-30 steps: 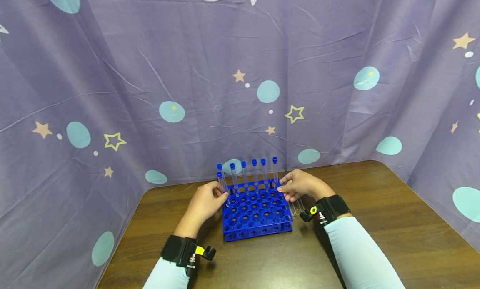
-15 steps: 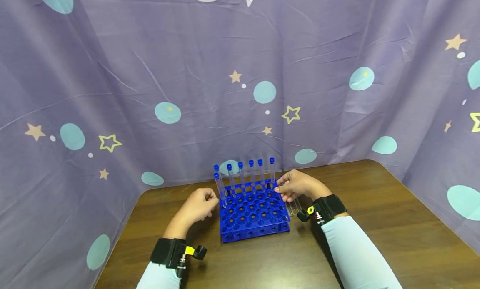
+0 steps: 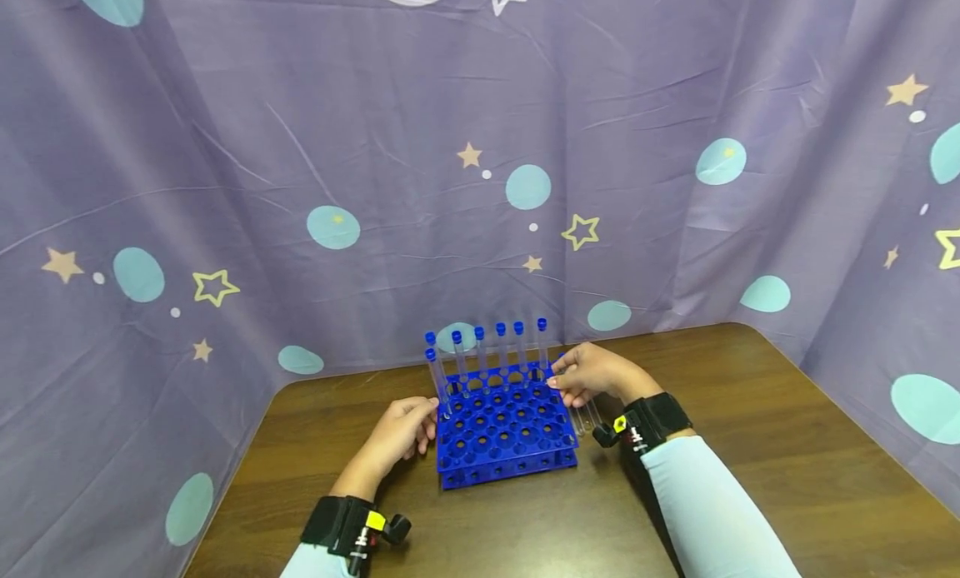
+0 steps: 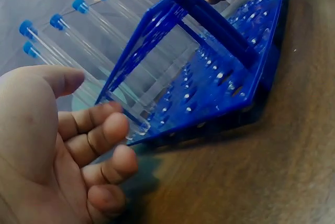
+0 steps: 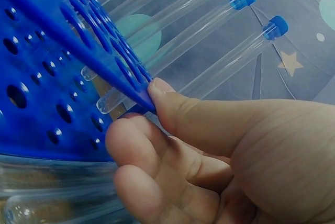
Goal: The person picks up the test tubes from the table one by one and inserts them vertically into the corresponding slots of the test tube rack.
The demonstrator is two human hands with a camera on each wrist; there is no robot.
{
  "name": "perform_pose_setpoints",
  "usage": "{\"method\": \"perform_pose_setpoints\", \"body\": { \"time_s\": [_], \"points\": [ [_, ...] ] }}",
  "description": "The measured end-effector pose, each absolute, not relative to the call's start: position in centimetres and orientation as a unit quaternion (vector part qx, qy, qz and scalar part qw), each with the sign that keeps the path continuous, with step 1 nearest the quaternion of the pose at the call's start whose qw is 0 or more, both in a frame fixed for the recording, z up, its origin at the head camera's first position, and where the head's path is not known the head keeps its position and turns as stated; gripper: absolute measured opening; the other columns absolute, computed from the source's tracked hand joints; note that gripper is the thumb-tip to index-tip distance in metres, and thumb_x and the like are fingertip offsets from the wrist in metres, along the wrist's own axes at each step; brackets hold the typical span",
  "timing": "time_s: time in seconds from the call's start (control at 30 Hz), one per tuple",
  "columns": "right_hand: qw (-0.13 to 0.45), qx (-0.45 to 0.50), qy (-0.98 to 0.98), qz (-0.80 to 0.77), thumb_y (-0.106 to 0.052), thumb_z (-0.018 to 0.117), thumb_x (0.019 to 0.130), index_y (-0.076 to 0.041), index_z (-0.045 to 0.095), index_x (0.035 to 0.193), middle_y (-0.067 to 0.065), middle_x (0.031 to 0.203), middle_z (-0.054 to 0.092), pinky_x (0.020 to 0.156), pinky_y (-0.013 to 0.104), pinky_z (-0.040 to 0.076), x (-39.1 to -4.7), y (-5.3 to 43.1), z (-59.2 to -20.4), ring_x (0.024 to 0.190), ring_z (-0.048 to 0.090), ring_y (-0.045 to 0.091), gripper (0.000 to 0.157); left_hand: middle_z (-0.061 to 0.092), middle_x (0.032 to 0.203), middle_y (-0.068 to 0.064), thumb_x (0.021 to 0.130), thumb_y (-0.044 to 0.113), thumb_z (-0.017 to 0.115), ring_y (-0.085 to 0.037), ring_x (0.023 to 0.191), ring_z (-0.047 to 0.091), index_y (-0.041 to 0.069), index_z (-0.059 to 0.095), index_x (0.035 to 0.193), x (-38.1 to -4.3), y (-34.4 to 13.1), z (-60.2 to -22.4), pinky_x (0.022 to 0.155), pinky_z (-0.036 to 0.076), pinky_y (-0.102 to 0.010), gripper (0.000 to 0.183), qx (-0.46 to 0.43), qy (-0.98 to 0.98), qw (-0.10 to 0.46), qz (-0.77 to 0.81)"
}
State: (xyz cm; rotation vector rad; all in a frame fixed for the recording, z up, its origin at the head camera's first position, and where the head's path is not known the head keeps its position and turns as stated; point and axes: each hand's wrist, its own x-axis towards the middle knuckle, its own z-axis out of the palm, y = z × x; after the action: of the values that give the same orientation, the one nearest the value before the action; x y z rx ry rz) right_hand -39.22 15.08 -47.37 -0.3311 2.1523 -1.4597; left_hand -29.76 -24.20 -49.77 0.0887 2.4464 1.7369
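Note:
A blue test tube rack (image 3: 506, 459) stands on the table, its top plate full of round holes. Clear test tubes (image 3: 482, 353) with blue caps stand along its back row, and one more capped tube (image 3: 434, 374) is in front of them at the left corner. My right hand (image 3: 592, 374) pinches the right edge of the top plate between thumb and fingers, as the right wrist view shows. Beside the rack's left side is my left hand (image 3: 397, 432); in the left wrist view its fingers (image 4: 118, 127) curl loosely around nothing, the thumb apart from them.
Loose clear tubes (image 3: 587, 418) lie on the table against the rack's right side, partly hidden below my right hand. The brown wooden table (image 3: 750, 445) ends at a purple patterned curtain (image 3: 420, 145) behind and at both sides.
My left hand has drawn away from the left front tube, moving left and a little toward me. That tube stands in the rack. My right hand keeps its grip on the rack edge.

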Motion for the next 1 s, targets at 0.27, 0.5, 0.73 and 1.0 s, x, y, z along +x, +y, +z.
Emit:
{"method": "perform_pose_setpoints", "body": {
  "time_s": [0.27, 0.5, 0.73, 1.0],
  "points": [
    [0.252, -0.124, 0.796, -0.537, -0.017, 0.083, 0.105, 0.012, 0.063, 0.148, 0.008, 0.079, 0.078, 0.065, 0.029, 0.066, -39.2, 15.2, -47.3, 0.068, 0.076, 0.013, 0.055, 0.062, 0.072, -0.003, 0.112, 0.026, 0.069, -0.013, 0.054, 0.051, 0.000, 0.069, 0.091, -29.7, -24.3, -50.6, 0.045, 0.033, -0.021, 0.034, 0.018, 0.776, 0.067, 0.627],
    [0.251, -0.120, 0.798, -0.535, -0.015, 0.082, 0.106, 0.014, 0.062, 0.148, 0.007, 0.081, 0.078, 0.065, 0.029, 0.067, -39.0, 14.8, -47.1, 0.069, 0.076, 0.013, 0.055, 0.063, 0.069, 0.005, 0.112, 0.024, 0.071, -0.009, 0.056, 0.050, 0.000, 0.072, 0.091, -29.6, -24.4, -50.9, 0.052, 0.041, -0.022, 0.032, 0.045, 0.793, 0.066, 0.604],
    [0.249, -0.125, 0.800, -0.531, -0.016, 0.082, 0.106, 0.013, 0.064, 0.147, 0.008, 0.081, 0.079, 0.066, 0.030, 0.067, -39.0, 14.8, -46.8, 0.069, 0.076, 0.014, 0.053, 0.064, 0.072, 0.005, 0.114, 0.024, 0.068, -0.009, 0.059, 0.051, -0.008, 0.070, 0.097, -29.7, -24.8, -51.0, 0.057, 0.044, -0.022, 0.036, 0.078, 0.802, 0.081, 0.587],
    [0.248, -0.129, 0.801, -0.529, -0.016, 0.082, 0.106, 0.012, 0.065, 0.144, 0.008, 0.081, 0.079, 0.066, 0.032, 0.068, -39.0, 15.2, -46.9, 0.069, 0.077, 0.015, 0.050, 0.064, 0.075, 0.003, 0.115, 0.024, 0.068, -0.009, 0.059, 0.051, -0.015, 0.066, 0.103, -29.7, -25.0, -51.0, 0.057, 0.043, -0.021, 0.041, 0.097, 0.799, 0.091, 0.586]
  ]
}}
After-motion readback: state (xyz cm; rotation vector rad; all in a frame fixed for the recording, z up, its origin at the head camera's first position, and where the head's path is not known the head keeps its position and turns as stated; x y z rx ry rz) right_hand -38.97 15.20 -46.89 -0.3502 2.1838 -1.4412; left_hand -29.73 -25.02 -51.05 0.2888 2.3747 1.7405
